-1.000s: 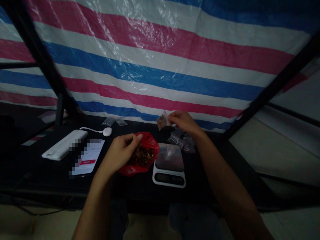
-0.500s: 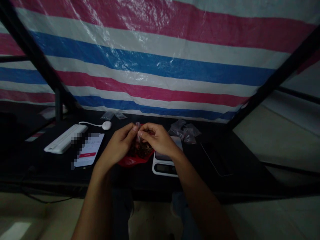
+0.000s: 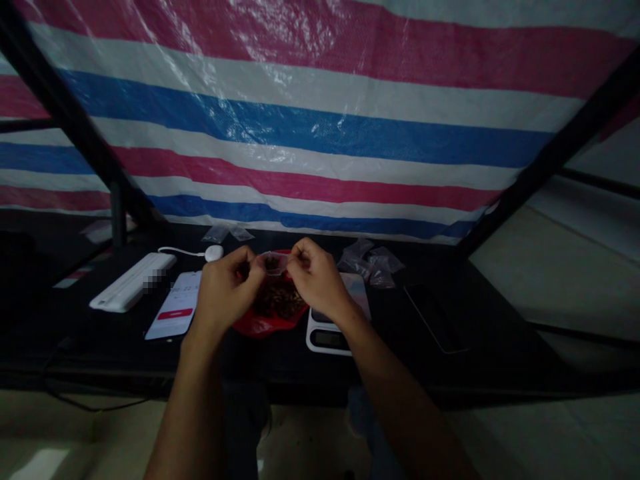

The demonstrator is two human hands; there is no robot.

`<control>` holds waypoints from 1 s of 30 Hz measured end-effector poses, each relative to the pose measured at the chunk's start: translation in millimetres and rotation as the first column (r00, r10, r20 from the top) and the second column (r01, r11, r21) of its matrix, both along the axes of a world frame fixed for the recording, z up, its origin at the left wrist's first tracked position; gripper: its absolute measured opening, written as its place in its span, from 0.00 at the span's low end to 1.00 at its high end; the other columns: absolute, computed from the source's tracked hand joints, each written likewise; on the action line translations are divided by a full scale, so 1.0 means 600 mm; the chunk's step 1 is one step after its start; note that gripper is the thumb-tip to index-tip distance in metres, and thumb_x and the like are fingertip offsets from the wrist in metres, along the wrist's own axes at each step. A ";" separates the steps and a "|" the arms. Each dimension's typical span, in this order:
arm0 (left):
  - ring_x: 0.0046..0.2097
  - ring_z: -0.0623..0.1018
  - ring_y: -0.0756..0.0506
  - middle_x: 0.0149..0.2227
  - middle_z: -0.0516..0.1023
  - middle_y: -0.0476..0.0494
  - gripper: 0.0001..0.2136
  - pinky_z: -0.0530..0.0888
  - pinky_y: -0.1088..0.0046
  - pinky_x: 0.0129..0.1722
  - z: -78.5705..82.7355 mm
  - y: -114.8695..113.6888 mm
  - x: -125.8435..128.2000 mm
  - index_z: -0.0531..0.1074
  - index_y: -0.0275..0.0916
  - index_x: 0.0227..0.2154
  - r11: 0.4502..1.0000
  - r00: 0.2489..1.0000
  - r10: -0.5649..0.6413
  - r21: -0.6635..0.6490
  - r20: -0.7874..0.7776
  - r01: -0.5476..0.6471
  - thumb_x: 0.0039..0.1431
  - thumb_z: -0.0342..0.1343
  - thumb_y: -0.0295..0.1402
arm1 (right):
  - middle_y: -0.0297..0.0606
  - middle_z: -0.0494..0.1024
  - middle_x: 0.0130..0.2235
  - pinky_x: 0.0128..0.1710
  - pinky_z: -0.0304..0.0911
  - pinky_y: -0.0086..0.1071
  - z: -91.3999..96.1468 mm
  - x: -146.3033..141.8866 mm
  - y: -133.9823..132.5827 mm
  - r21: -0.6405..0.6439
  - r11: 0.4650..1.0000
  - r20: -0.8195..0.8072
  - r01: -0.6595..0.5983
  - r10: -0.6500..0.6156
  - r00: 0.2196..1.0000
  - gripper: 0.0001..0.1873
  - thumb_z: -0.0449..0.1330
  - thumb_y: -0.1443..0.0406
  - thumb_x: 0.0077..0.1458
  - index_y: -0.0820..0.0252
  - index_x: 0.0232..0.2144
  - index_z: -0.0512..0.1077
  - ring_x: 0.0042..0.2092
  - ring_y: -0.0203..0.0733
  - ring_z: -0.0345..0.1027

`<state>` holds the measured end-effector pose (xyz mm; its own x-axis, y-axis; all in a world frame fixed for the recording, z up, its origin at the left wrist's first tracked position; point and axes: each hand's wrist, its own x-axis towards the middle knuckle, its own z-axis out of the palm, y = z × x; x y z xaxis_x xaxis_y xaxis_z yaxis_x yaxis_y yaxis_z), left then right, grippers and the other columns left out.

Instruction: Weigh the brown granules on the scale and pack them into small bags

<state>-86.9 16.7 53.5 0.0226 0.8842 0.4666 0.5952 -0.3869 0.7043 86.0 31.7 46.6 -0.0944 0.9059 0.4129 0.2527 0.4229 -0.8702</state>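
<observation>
Between my two hands a small clear plastic bag (image 3: 275, 265) is stretched out flat. My left hand (image 3: 231, 283) pinches its left end, and my right hand (image 3: 316, 277) pinches the right end. Just below the bag lies a red plastic bag (image 3: 260, 327), spread open, with a heap of small dark brown pieces (image 3: 281, 300) on it; their kind is too dim to make out. A white digital scale (image 3: 327, 341) stands to the right, partly covered by my right hand and forearm.
Several small clear bags (image 3: 375, 263) lie behind the scale, and more clear bags (image 3: 227, 233) at the back left. A lit phone (image 3: 173, 313), a white power bank (image 3: 130, 283) and a cable sit left. A dark phone (image 3: 433, 317) lies right. Striped sheeting (image 3: 320, 147) hangs behind.
My hands have moved apart, pulling the small clear bag from a bunched upright shape into a wide flat one. My left hand now covers part of the lit phone.
</observation>
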 end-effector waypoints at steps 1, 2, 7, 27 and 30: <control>0.24 0.62 0.50 0.19 0.60 0.54 0.17 0.58 0.72 0.26 -0.001 0.001 -0.002 0.61 0.41 0.21 0.998 0.999 0.045 0.033 -0.001 -0.045 0.63 0.51 0.43 | 0.28 0.69 0.26 0.32 0.66 0.31 0.001 0.002 -0.001 0.033 0.999 0.044 0.040 -0.041 0.998 0.05 0.56 0.66 0.56 0.55 0.28 0.63 0.30 0.36 0.68; 0.24 0.62 0.49 0.19 0.60 0.53 0.18 0.59 0.71 0.26 -0.002 0.002 -0.003 0.60 0.41 0.21 0.996 0.997 0.074 0.058 0.022 -0.075 0.64 0.50 0.43 | 0.28 0.68 0.25 0.31 0.65 0.31 0.002 0.005 -0.001 0.044 0.997 0.062 0.068 -0.070 0.996 0.06 0.57 0.66 0.56 0.55 0.28 0.63 0.29 0.36 0.67; 0.43 0.76 0.42 0.39 0.78 0.43 0.21 0.73 0.68 0.42 -0.014 0.019 -0.012 0.73 0.40 0.40 0.996 0.955 -0.008 -0.086 0.298 0.035 0.66 0.47 0.53 | 0.28 0.69 0.27 0.31 0.69 0.30 -0.003 0.008 0.008 -0.092 0.989 -0.168 -0.112 0.095 0.981 0.06 0.58 0.62 0.56 0.55 0.30 0.62 0.29 0.35 0.69; 0.36 0.80 0.42 0.34 0.82 0.42 0.21 0.74 0.69 0.37 -0.012 0.022 -0.039 0.77 0.37 0.34 0.969 0.974 -0.006 -0.241 0.225 0.062 0.56 0.61 0.53 | 0.53 0.69 0.63 0.65 0.57 0.50 -0.040 -0.012 -0.001 0.182 0.972 0.578 -0.149 0.017 0.816 0.40 0.68 0.64 0.52 0.62 0.65 0.60 0.65 0.56 0.59; 0.36 0.80 0.42 0.34 0.83 0.42 0.19 0.72 0.70 0.35 -0.011 0.019 -0.036 0.79 0.38 0.36 0.980 0.997 0.067 -0.192 0.043 -0.058 0.58 0.59 0.51 | 0.53 0.73 0.59 0.60 0.60 0.51 -0.040 -0.017 -0.003 0.171 0.981 0.635 -0.095 -0.036 0.771 0.33 0.65 0.64 0.56 0.61 0.62 0.63 0.61 0.57 0.64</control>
